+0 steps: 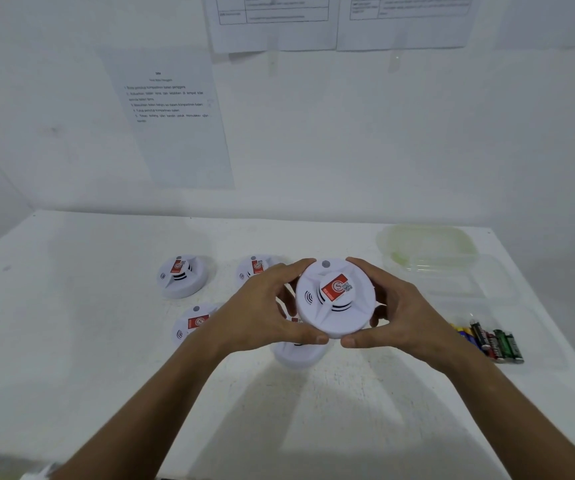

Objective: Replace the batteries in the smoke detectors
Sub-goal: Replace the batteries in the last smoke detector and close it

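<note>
A round white smoke detector (334,299) with a red label is lifted above the white table (106,341), face toward me. My left hand (262,310) grips its left rim and my right hand (400,306) grips its right rim, thumbs meeting under its near edge. Several more detectors lie on the table: one at the far left (182,276), one behind my left hand (254,268), one partly hidden by my left wrist (191,323), and one beneath the held detector (296,355). A row of several batteries (490,339) lies to the right.
A clear plastic container with a greenish lid (428,249) stands at the back right of the table. Printed sheets (175,116) hang on the white wall behind. The table's right edge runs close to the batteries.
</note>
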`<action>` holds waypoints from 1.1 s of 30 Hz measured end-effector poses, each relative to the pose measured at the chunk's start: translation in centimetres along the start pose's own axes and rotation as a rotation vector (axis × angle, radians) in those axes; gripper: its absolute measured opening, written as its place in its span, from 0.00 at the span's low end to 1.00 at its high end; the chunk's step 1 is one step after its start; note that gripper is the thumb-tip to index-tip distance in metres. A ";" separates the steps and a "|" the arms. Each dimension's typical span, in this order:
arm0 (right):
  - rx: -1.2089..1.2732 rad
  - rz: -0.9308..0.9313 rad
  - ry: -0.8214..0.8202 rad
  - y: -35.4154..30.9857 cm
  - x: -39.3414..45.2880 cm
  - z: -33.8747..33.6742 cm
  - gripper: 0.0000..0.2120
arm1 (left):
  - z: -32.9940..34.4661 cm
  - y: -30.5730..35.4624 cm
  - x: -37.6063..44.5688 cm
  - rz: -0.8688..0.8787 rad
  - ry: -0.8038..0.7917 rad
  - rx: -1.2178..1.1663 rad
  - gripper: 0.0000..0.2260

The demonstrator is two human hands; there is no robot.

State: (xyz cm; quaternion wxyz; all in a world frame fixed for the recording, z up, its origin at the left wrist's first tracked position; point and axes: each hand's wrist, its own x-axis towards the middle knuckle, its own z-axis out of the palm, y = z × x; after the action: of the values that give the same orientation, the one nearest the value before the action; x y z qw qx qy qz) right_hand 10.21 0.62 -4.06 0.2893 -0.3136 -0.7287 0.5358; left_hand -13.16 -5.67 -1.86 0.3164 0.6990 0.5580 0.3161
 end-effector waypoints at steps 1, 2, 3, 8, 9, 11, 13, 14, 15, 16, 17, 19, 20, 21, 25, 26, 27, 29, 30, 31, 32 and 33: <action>0.000 0.001 0.002 0.0 0.1 -0.1 0.47 | 0.0 0.0 0.1 -0.001 0.003 0.002 0.34; 0.002 0.003 0.005 0.1 0.1 -0.2 0.47 | 0.1 0.0 0.3 0.001 0.006 0.003 0.34; 0.003 0.004 0.009 0.1 0.1 -0.3 0.47 | 0.1 0.0 0.4 0.006 0.006 0.003 0.34; 0.011 0.021 0.045 0.1 0.4 -0.6 0.46 | 0.0 -0.2 1.1 0.018 -0.002 -0.002 0.35; 0.010 0.021 0.049 0.1 0.4 -0.7 0.46 | 0.0 -0.2 1.3 0.022 -0.004 0.003 0.35; 0.000 0.018 0.053 0.2 0.5 -0.8 0.46 | 0.0 -0.4 1.6 0.021 -0.006 0.013 0.35; -0.002 0.017 0.061 0.3 0.6 -0.8 0.46 | 0.0 -0.6 1.9 0.019 -0.006 0.020 0.35; -0.002 0.015 0.066 0.4 0.7 -0.9 0.46 | 0.0 -0.7 2.0 0.024 -0.007 0.024 0.35; -0.004 0.012 0.069 0.4 0.8 -0.9 0.46 | 0.0 -0.7 2.1 0.034 -0.010 0.023 0.35; -0.006 0.008 0.070 0.5 0.8 -1.0 0.46 | 0.0 -0.8 2.3 0.046 -0.014 0.018 0.35; -0.007 0.006 0.070 0.5 0.9 -1.0 0.46 | 0.0 -0.8 2.4 0.053 -0.017 0.012 0.35; -0.004 0.007 0.073 0.7 1.0 -1.2 0.46 | -0.1 -0.9 2.7 0.052 -0.014 0.016 0.35; -0.003 0.008 0.074 0.8 1.1 -1.3 0.47 | -0.1 -1.0 2.9 0.050 -0.010 0.023 0.35; -0.005 0.009 0.074 0.9 1.2 -1.4 0.47 | -0.1 -1.0 3.0 0.050 -0.008 0.026 0.35; -0.023 0.010 0.075 1.3 1.5 -1.8 0.46 | 0.0 -1.4 3.6 0.048 -0.003 0.048 0.36; -0.024 0.010 0.079 1.4 1.6 -1.9 0.46 | 0.0 -1.6 3.8 0.038 -0.004 0.055 0.38; -0.021 0.011 0.084 1.4 1.7 -2.0 0.46 | 0.0 -1.8 4.1 0.034 -0.006 0.059 0.39; -0.030 0.012 0.094 1.5 1.9 -2.1 0.46 | -0.1 -2.0 4.5 0.042 -0.010 0.062 0.39; -0.041 0.009 0.098 1.6 2.0 -2.2 0.46 | -0.1 -1.9 4.7 0.046 -0.012 0.063 0.39; -0.048 0.008 0.103 1.6 2.1 -2.3 0.46 | -0.1 -1.8 4.9 0.047 -0.014 0.062 0.38; -0.051 0.007 0.110 1.7 2.3 -2.4 0.45 | -0.1 -1.8 5.2 0.047 -0.014 0.059 0.37; -0.055 0.009 0.114 1.7 2.5 -2.5 0.45 | -0.1 -1.7 5.4 0.049 -0.014 0.056 0.35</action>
State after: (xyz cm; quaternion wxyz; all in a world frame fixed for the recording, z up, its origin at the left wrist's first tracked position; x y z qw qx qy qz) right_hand 10.75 4.42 -4.88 0.3192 -0.3547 -0.7240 0.4981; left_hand -13.25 -0.06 -2.69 0.2929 0.7231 0.5473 0.3030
